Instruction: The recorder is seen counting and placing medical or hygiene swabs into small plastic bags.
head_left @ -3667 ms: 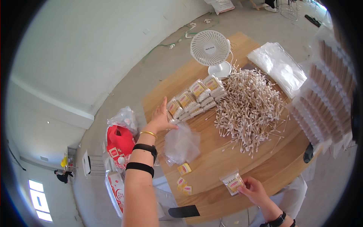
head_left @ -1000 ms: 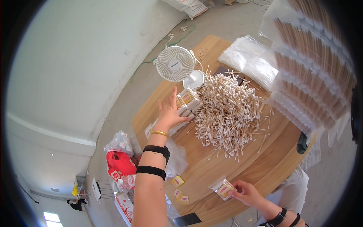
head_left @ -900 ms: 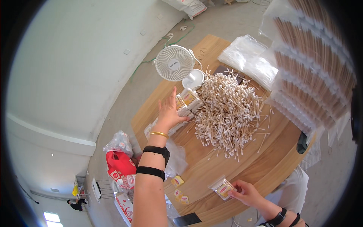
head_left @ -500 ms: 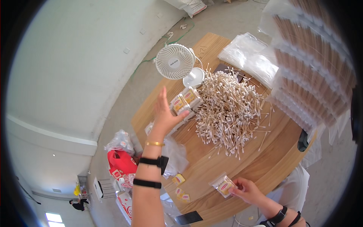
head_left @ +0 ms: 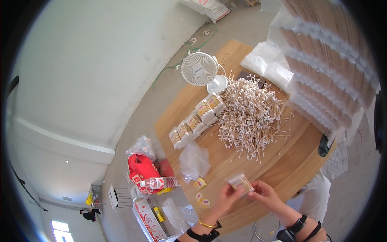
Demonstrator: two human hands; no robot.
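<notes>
Between both hands, above the near part of the wooden table [head_left: 266, 177], is a small clear bag of cotton swabs [head_left: 240, 183] with a yellow label. My left hand [head_left: 227, 198] pinches its left side; my right hand [head_left: 264, 193] grips its lower right corner. The bag is slightly blurred. A big loose heap of cotton swabs [head_left: 252, 117] covers the middle of the table. Left of it lies a row of filled swab packs [head_left: 194, 123]. Nearer me are several small yellow label cards [head_left: 200, 183] and some empty clear bags [head_left: 194, 160].
A white fan [head_left: 199, 69] stands at the table's far left. Stacked clear plastic bags [head_left: 268, 62] lie at the back. Large bundles of bagged swabs [head_left: 322, 68] rise at right. Below the left edge are a red bag [head_left: 141, 169], a bottle [head_left: 158, 182] and a box [head_left: 148, 220].
My left hand has come back from the row of filled packs to the swab bag in my right hand and now holds it too. The view has shifted slightly.
</notes>
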